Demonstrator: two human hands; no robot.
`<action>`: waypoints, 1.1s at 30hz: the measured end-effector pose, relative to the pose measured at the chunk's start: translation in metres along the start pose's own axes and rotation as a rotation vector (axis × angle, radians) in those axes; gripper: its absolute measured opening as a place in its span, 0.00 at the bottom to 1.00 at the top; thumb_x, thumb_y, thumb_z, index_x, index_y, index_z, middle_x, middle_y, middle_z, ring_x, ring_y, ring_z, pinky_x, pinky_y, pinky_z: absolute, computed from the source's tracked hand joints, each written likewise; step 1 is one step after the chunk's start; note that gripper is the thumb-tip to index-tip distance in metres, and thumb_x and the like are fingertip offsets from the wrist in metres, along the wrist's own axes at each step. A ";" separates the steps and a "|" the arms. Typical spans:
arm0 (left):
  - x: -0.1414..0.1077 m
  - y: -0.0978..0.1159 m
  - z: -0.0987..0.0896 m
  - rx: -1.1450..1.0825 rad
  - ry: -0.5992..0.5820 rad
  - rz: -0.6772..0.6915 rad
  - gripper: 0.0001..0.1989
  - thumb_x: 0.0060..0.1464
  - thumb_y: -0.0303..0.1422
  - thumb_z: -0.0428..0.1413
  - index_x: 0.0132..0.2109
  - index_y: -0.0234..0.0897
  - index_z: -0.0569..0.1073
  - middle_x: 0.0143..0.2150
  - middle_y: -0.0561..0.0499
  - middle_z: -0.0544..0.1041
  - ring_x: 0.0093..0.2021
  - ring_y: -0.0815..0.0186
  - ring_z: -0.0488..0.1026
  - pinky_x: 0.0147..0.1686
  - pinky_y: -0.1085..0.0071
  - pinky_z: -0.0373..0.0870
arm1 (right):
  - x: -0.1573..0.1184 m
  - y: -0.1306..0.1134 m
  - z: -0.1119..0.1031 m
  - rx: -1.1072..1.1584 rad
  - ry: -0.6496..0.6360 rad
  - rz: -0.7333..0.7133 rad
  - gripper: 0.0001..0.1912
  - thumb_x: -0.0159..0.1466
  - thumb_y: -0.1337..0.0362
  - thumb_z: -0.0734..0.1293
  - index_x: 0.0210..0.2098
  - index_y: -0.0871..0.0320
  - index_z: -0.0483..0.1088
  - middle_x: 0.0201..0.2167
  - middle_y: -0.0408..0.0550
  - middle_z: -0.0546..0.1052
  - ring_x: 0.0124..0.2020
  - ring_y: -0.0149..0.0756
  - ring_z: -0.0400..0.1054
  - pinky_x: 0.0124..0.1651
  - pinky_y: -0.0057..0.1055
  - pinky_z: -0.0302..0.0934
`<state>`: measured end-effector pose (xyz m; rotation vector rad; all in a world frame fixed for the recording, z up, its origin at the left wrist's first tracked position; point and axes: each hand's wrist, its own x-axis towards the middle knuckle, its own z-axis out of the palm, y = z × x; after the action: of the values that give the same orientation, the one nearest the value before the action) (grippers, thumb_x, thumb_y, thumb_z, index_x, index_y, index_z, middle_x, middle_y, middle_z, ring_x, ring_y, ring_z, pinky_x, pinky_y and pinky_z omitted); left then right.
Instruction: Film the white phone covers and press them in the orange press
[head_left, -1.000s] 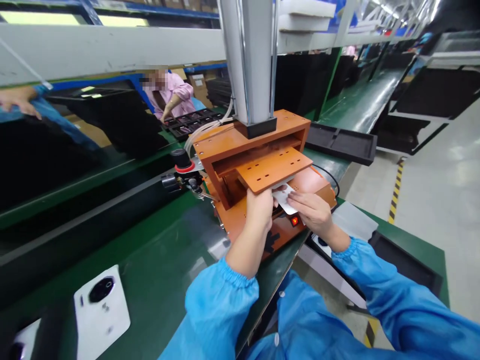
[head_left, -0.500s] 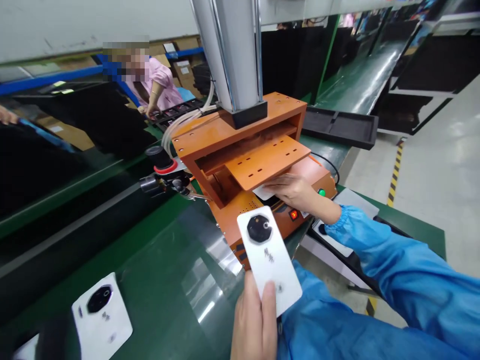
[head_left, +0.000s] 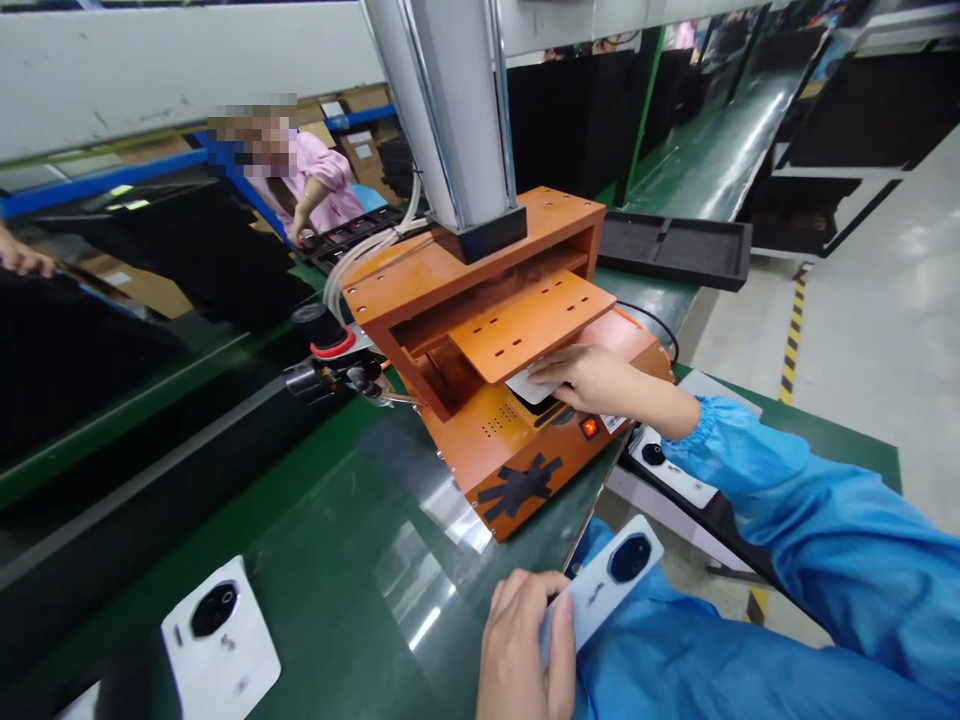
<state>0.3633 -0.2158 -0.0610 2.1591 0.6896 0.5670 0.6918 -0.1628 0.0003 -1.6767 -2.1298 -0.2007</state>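
Note:
My left hand (head_left: 525,640) is closed round the lower part of a white phone back cover (head_left: 609,588), which has a dark octagonal camera area. The cover is tilted, its camera end up and to the right. My right hand (head_left: 589,378) reaches under the raised orange plate (head_left: 532,325) of a press machine (head_left: 517,455). Its fingers grip the edge of a white panel (head_left: 529,386) over a dark bed; the plate hides the panel's far part. Another white back cover (head_left: 223,640) lies on the green table to the left.
More white covers (head_left: 675,468) lie in a black tray at right, beneath my right forearm. A black tray (head_left: 667,248) sits behind the press. A black regulator knob (head_left: 319,325) sticks out on its left. A co-worker in pink (head_left: 330,180) is across the line.
My left hand has turned and lowered its cover, swinging the camera end to the right and away from the press front. My right hand stays at the panel under the plate.

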 end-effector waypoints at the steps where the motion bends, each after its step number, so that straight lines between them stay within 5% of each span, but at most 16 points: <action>1: 0.002 0.000 -0.002 0.016 -0.008 0.007 0.12 0.68 0.33 0.46 0.39 0.41 0.73 0.33 0.49 0.74 0.35 0.63 0.72 0.38 0.66 0.67 | 0.000 0.000 -0.004 0.034 -0.031 -0.003 0.15 0.66 0.69 0.67 0.51 0.56 0.78 0.52 0.46 0.81 0.53 0.41 0.76 0.56 0.36 0.71; 5: 0.013 0.003 -0.010 0.142 -0.011 0.100 0.10 0.67 0.30 0.46 0.38 0.40 0.71 0.36 0.47 0.76 0.38 0.61 0.72 0.42 0.63 0.66 | 0.000 -0.002 -0.015 0.087 -0.124 -0.057 0.23 0.66 0.51 0.70 0.54 0.59 0.75 0.56 0.52 0.78 0.57 0.44 0.73 0.59 0.39 0.68; 8: 0.028 0.003 -0.009 0.315 0.036 0.270 0.08 0.64 0.25 0.47 0.40 0.40 0.70 0.51 0.44 0.79 0.53 0.56 0.72 0.54 0.57 0.60 | -0.010 -0.006 -0.011 0.083 -0.039 -0.099 0.24 0.69 0.49 0.66 0.55 0.59 0.74 0.59 0.56 0.76 0.61 0.46 0.69 0.66 0.45 0.62; 10: 0.038 0.000 -0.005 0.447 0.095 0.371 0.08 0.62 0.23 0.48 0.40 0.40 0.69 0.62 0.44 0.75 0.64 0.54 0.66 0.58 0.54 0.55 | -0.029 -0.007 -0.004 0.102 0.132 -0.026 0.21 0.72 0.52 0.62 0.57 0.59 0.71 0.61 0.56 0.74 0.63 0.45 0.66 0.67 0.47 0.59; 13: 0.047 -0.009 0.001 0.564 0.172 0.428 0.09 0.61 0.23 0.48 0.39 0.41 0.69 0.67 0.43 0.70 0.69 0.53 0.61 0.59 0.53 0.53 | -0.077 -0.004 0.012 0.036 0.604 0.367 0.17 0.74 0.60 0.58 0.57 0.56 0.71 0.56 0.56 0.75 0.59 0.44 0.68 0.63 0.49 0.62; 15: 0.047 -0.018 0.004 0.598 0.210 0.438 0.08 0.61 0.24 0.49 0.39 0.41 0.69 0.66 0.44 0.71 0.69 0.53 0.61 0.59 0.54 0.53 | -0.113 -0.001 0.024 -0.082 0.774 0.558 0.16 0.72 0.63 0.58 0.54 0.55 0.73 0.50 0.55 0.75 0.54 0.45 0.69 0.59 0.49 0.64; 20: 0.042 -0.034 0.007 0.694 0.257 0.479 0.05 0.59 0.25 0.52 0.37 0.40 0.69 0.65 0.45 0.74 0.66 0.52 0.66 0.56 0.56 0.54 | -0.172 0.003 0.050 -0.255 0.620 0.562 0.20 0.69 0.69 0.60 0.57 0.53 0.73 0.50 0.55 0.74 0.51 0.45 0.69 0.52 0.47 0.66; 25: 0.043 -0.029 0.006 0.712 0.234 0.434 0.06 0.61 0.26 0.51 0.36 0.40 0.68 0.65 0.46 0.73 0.64 0.51 0.68 0.54 0.55 0.54 | -0.174 0.008 0.051 -0.377 0.428 0.507 0.26 0.67 0.75 0.57 0.61 0.51 0.71 0.53 0.55 0.75 0.54 0.45 0.69 0.53 0.47 0.65; 28: 0.038 -0.020 0.008 0.673 0.292 0.437 0.06 0.61 0.26 0.52 0.37 0.41 0.69 0.62 0.46 0.76 0.61 0.52 0.70 0.54 0.55 0.53 | -0.179 0.007 0.043 -0.307 0.426 0.496 0.24 0.68 0.72 0.59 0.61 0.52 0.69 0.55 0.57 0.73 0.56 0.47 0.68 0.55 0.49 0.66; 31: 0.022 -0.010 0.018 0.533 0.390 0.398 0.05 0.61 0.26 0.53 0.41 0.42 0.71 0.49 0.46 0.83 0.53 0.54 0.73 0.50 0.56 0.58 | -0.202 -0.021 0.042 -0.083 0.524 0.460 0.21 0.69 0.65 0.62 0.61 0.55 0.67 0.51 0.58 0.74 0.52 0.46 0.70 0.53 0.48 0.68; 33: 0.011 -0.004 0.032 0.378 0.374 0.350 0.07 0.61 0.26 0.53 0.45 0.42 0.71 0.40 0.45 0.81 0.45 0.56 0.75 0.46 0.59 0.63 | -0.223 -0.062 0.050 0.140 0.464 0.375 0.21 0.69 0.56 0.63 0.58 0.57 0.68 0.46 0.57 0.76 0.48 0.46 0.72 0.51 0.46 0.70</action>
<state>0.3888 -0.2238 -0.0815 2.5801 0.6561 1.1228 0.6617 -0.3600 -0.1274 -1.7097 -1.4377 -0.2867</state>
